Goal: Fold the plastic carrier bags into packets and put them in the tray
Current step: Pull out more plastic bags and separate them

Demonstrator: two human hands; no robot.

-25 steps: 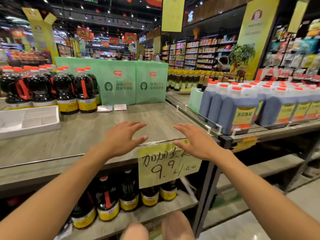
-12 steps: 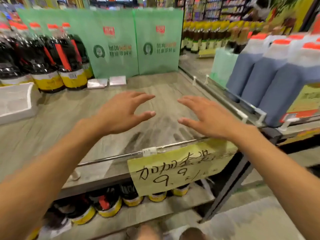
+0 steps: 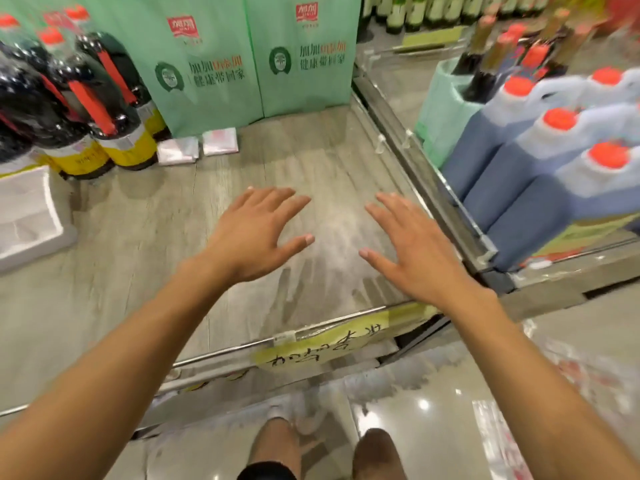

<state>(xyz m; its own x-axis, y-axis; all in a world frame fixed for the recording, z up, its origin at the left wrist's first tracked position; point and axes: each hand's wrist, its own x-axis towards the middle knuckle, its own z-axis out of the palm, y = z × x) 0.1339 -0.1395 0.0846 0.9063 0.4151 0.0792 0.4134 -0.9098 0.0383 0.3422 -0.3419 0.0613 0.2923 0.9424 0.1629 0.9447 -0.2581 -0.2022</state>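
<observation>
Two flat white plastic carrier bags lie side by side at the back of the grey wooden shelf: the left bag (image 3: 178,151) and the right bag (image 3: 220,141), in front of a green display board. A white foam tray (image 3: 45,233) with compartments sits at the shelf's left edge. My left hand (image 3: 254,233) and my right hand (image 3: 408,244) hover palm-down over the bare middle of the shelf, fingers spread, holding nothing. Both hands are well short of the bags.
Dark sauce bottles (image 3: 86,109) with red caps stand at the back left, beside the green boards (image 3: 249,60). Blue jugs (image 3: 540,168) with red caps fill the neighbouring shelf on the right behind a metal rail (image 3: 415,168). A yellow price sign (image 3: 325,344) hangs on the front edge.
The camera has tilted down and come closer to the shelf. Both hands have moved forward over the shelf top and stay spread and empty.
</observation>
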